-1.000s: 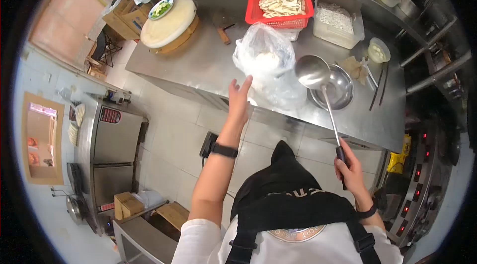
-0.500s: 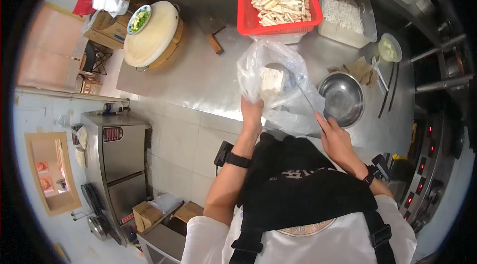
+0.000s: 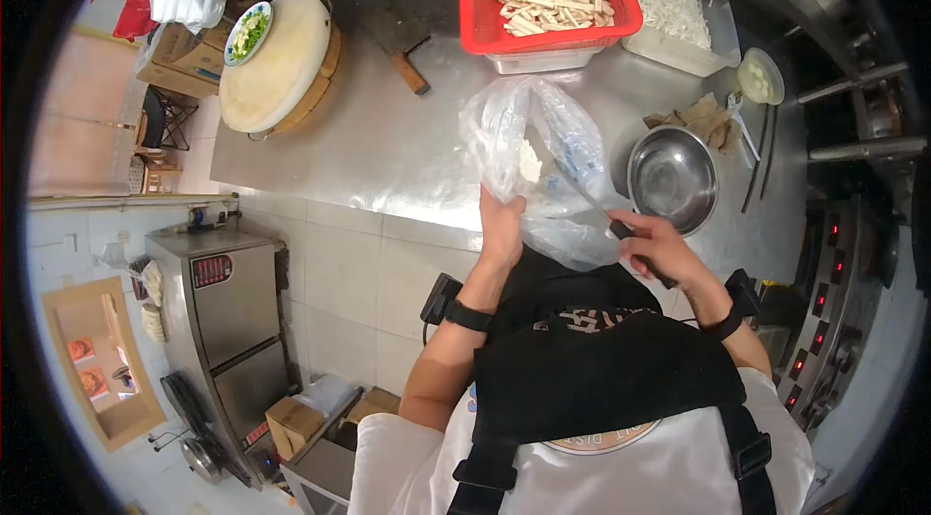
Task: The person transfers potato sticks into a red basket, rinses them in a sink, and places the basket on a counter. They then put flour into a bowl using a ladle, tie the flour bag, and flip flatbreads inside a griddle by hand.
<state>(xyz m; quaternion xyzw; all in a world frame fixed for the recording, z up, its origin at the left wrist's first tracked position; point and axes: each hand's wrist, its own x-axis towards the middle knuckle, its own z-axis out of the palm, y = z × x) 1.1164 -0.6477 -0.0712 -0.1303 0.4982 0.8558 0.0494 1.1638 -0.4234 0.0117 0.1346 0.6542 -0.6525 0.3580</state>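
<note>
My left hand is closed around the near left rim of a clear plastic bag on the steel counter. Inside the bag lies a white, powdery-looking mass. In my right hand is a black-handled metal utensil. Its thin shaft slants down into the bag; the working end is hidden by plastic, so its kind does not show. A metal bowl stands just right of the bag, near my right hand.
A red basket of pale cut sticks and a clear tub of white shreds stand behind. Left are a cleaver and a round chopping board bearing a plate. Chopsticks lie at right.
My right hand has shifted slightly right and down, showing more of the utensil's black handle. The bag's mouth has narrowed and less of the white mass shows. The camera view has shifted a little.
</note>
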